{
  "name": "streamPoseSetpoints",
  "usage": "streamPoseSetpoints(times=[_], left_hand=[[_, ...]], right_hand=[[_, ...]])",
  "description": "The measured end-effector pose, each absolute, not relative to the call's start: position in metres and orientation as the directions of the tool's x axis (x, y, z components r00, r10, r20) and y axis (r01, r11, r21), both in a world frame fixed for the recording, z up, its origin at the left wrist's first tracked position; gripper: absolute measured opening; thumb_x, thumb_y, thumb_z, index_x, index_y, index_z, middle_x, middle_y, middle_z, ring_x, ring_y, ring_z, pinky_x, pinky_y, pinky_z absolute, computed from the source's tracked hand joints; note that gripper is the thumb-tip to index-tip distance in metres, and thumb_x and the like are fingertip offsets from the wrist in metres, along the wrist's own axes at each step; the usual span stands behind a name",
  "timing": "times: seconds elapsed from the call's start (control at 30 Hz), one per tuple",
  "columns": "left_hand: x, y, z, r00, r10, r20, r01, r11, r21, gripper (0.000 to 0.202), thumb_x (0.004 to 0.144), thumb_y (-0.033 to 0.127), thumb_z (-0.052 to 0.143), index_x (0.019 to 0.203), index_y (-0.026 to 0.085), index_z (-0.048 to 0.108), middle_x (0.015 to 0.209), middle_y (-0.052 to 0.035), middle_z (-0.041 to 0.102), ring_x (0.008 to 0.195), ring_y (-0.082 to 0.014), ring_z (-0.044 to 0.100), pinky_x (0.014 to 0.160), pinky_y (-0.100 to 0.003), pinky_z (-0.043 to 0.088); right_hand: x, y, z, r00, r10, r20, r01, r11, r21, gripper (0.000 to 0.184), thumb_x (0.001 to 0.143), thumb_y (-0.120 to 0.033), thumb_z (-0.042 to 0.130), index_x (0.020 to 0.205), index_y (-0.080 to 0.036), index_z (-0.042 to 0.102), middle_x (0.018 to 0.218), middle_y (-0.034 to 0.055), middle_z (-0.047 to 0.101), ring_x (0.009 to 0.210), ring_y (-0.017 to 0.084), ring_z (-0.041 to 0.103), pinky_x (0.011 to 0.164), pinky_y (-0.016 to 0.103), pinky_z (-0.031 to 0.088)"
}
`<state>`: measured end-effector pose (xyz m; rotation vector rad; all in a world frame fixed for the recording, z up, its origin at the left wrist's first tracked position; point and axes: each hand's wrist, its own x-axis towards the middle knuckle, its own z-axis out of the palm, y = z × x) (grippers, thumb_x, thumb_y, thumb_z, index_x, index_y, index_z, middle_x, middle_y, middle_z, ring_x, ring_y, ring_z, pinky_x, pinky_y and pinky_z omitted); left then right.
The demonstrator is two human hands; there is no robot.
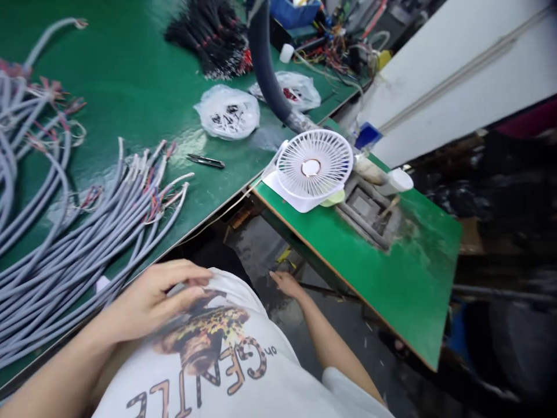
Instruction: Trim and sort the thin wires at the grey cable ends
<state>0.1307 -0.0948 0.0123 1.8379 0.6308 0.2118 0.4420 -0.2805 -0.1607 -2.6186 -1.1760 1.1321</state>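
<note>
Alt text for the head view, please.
The person's left hand touches the front of their white printed T-shirt, with the right hand just beyond it, beside a green workbench holding bundles of grey cables; a white desk fan sits on a green board.

My one camera sat on my head, facing forward and down from close above my white printed T-shirt (217, 371), my left hand (161, 299) and my right hand (287, 284), with the long green tabletop (108, 75) filling the upper left of the view.
</note>
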Motion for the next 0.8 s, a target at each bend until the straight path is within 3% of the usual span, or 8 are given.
streamPoseSetpoints(times=[0.07, 0.17, 0.3, 0.43, 0.6, 0.8], left_hand=[[0.119, -0.077, 0.022, 0.715, 0.696, -0.058, 0.412, -0.354, 0.84, 0.024, 0.083, 0.037, 0.059, 0.1, 0.03, 0.073, 0.094, -0.0043, 0.073, 0.083, -0.0228, 0.066, 0.078, -0.03, 0.049], [0.105, -0.046, 0.023, 0.526, 0.846, 0.083, 0.629, -0.454, 0.631, 0.026, 0.082, 0.043, 0.057, 0.093, 0.027, 0.073, 0.092, -0.0039, 0.073, 0.082, -0.0248, 0.065, 0.079, -0.033, 0.047], [0.102, -0.023, 0.017, 0.447, 0.892, 0.071, 0.807, -0.436, 0.399, 0.024, 0.083, 0.041, 0.054, 0.085, 0.026, 0.072, 0.085, -0.0043, 0.073, 0.077, -0.025, 0.064, 0.068, -0.031, 0.042], [0.121, -0.029, 0.004, 0.509, 0.861, -0.006, 0.82, -0.482, 0.31, 0.028, 0.084, 0.046, 0.054, 0.085, 0.023, 0.07, 0.083, -0.0068, 0.072, 0.078, -0.0263, 0.064, 0.064, -0.031, 0.039], [0.133, -0.036, -0.002, 0.589, 0.808, -0.002, 0.767, -0.558, 0.315, 0.032, 0.085, 0.047, 0.053, 0.093, 0.02, 0.069, 0.089, -0.0103, 0.07, 0.084, -0.0263, 0.064, 0.067, -0.03, 0.039], [0.086, -0.028, 0.012, 0.446, 0.895, 0.018, 0.821, -0.417, 0.39, 0.024, 0.087, 0.04, 0.051, 0.088, 0.023, 0.069, 0.087, -0.0034, 0.07, 0.077, -0.0198, 0.062, 0.068, -0.028, 0.04]], right_hand=[[0.435, -0.245, -0.145, 0.281, 0.788, -0.548, 0.663, -0.572, -0.482, 0.037, 0.095, -0.031, 0.042, 0.071, -0.014, 0.065, 0.062, 0.0012, 0.06, 0.063, 0.014, 0.059, 0.065, 0.027, 0.047], [0.422, -0.194, -0.109, 0.133, 0.913, -0.386, 0.676, -0.368, -0.638, 0.035, 0.094, -0.038, 0.039, 0.091, -0.018, 0.068, 0.07, 0.0008, 0.063, 0.068, 0.015, 0.059, 0.067, 0.026, 0.045], [0.397, -0.136, -0.061, 0.072, 0.996, 0.044, 0.579, -0.006, -0.815, 0.029, 0.093, -0.031, 0.04, 0.107, -0.019, 0.062, 0.069, -0.0006, 0.059, 0.061, 0.013, 0.055, 0.065, 0.025, 0.043], [0.368, -0.094, -0.039, 0.044, 0.974, 0.22, 0.513, 0.167, -0.842, 0.022, 0.092, -0.027, 0.044, 0.1, -0.019, 0.063, 0.077, 0.0014, 0.063, 0.069, 0.013, 0.059, 0.071, 0.025, 0.045], [0.356, -0.081, -0.043, 0.021, 0.964, 0.263, 0.47, 0.223, -0.854, 0.019, 0.091, -0.027, 0.048, 0.098, -0.02, 0.065, 0.093, 0.0049, 0.066, 0.08, 0.015, 0.061, 0.077, 0.029, 0.048], [0.371, -0.099, -0.064, 0.122, 0.99, 0.077, 0.357, 0.029, -0.934, 0.019, 0.09, -0.03, 0.052, 0.097, -0.02, 0.066, 0.076, 0.0013, 0.064, 0.064, 0.013, 0.058, 0.061, 0.026, 0.047]])
